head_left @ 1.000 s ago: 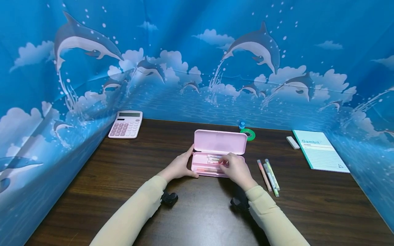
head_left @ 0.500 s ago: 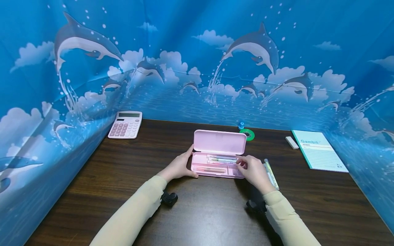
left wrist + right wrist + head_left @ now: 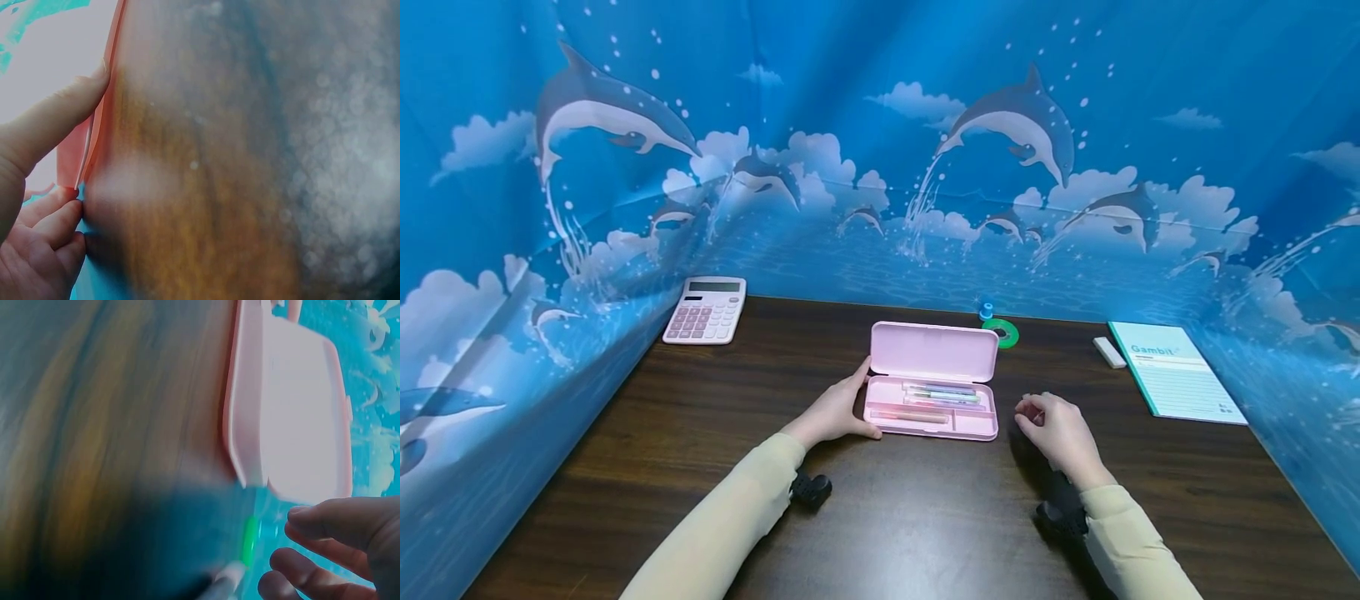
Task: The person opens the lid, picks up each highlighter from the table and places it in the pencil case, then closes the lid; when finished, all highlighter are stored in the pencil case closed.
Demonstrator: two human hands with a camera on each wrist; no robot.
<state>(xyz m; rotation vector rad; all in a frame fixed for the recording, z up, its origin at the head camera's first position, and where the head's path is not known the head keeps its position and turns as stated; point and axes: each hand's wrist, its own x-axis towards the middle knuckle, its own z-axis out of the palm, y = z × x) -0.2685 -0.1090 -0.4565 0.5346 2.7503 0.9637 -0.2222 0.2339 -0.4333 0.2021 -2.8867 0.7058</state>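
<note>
A pink pencil case [image 3: 974,423] lies with its lid [image 3: 934,351] raised, several slim pens [image 3: 942,393] in its trays. My left hand [image 3: 835,410] grips its left end; in the left wrist view the thumb lies on the front edge and the fingers curl at the back of the case [image 3: 74,150]. To the right of the case, my right hand [image 3: 1060,433] hovers low over the table with bent fingers and hides the loose markers there. The right wrist view shows loosely curled fingers and no object between them; a blurred pale pen tip [image 3: 230,575] appears beyond.
A calculator [image 3: 706,310] stands at the back left. Behind the case are a green tape roll [image 3: 1009,333] and a small blue object [image 3: 986,312]. An eraser [image 3: 1108,352] and a notepad [image 3: 1176,371] lie at the right. A dolphin-print cloth [image 3: 850,150] surrounds the dark table.
My right hand has left the inside of the pencil case and moved right, now over the loose markers. The left hand has stayed on the case.
</note>
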